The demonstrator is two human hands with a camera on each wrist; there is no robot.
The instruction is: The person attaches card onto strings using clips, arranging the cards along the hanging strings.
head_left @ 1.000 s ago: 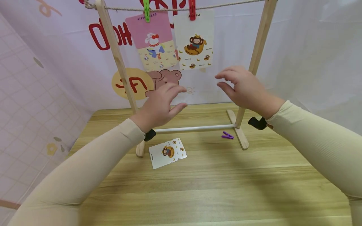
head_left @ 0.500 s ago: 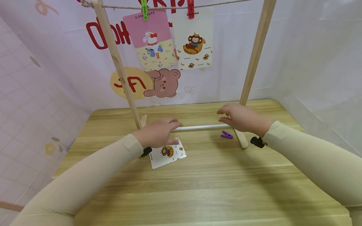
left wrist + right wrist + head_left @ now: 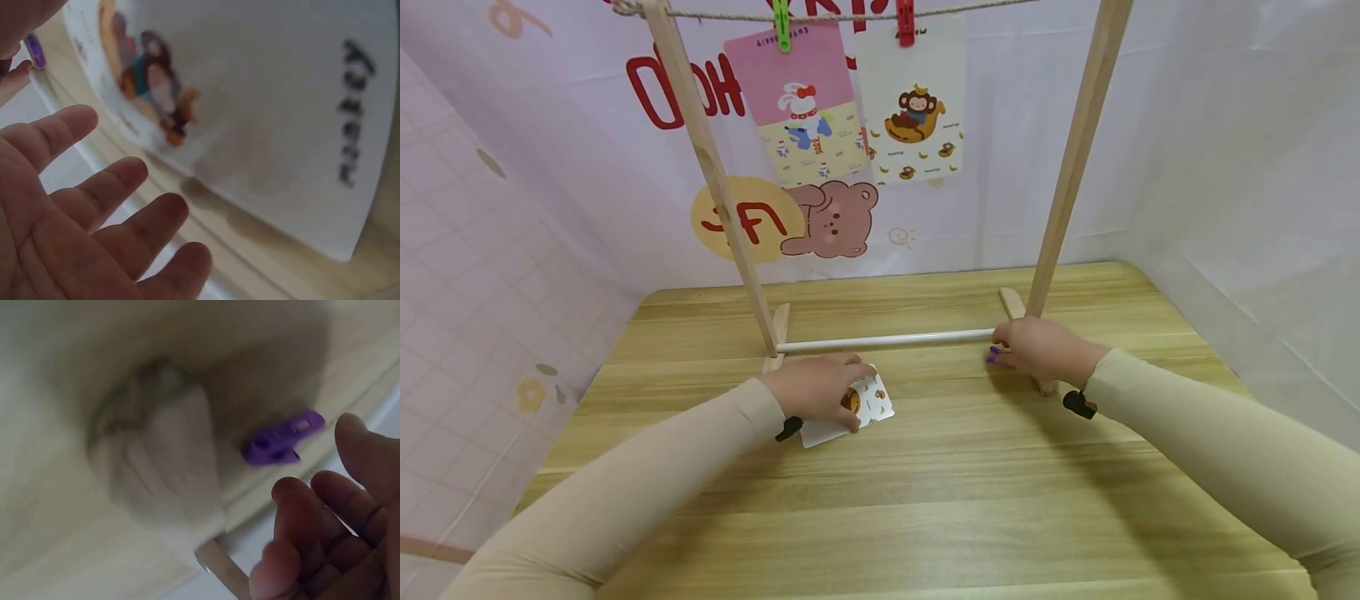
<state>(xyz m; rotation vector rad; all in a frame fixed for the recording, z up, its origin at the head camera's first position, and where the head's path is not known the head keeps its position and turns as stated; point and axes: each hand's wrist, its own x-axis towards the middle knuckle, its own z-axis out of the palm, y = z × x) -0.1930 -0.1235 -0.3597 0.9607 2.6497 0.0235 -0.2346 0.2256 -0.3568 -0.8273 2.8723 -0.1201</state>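
Note:
A white card printed with a monkey on a banana lies on the table. My left hand hovers over it, thumb and fingers spread. The left wrist view shows loosely bent fingers beside the card, with a gap at the visible fingertips. On the right, my right hand reaches down by a purple clothespin, partly covering it in the head view. Seen from the right wrist, the clothespin lies just apart from the half-curled fingers.
A wooden frame has two posts, the right post among them, joined by a white rod. From its rope hang a pink-and-yellow rabbit card under a green clothespin and a monkey card under a red clothespin.
Both hands have come down from in front of the hanging cards to the table. My left hand is now over the loose card, my right by the purple clothespin.

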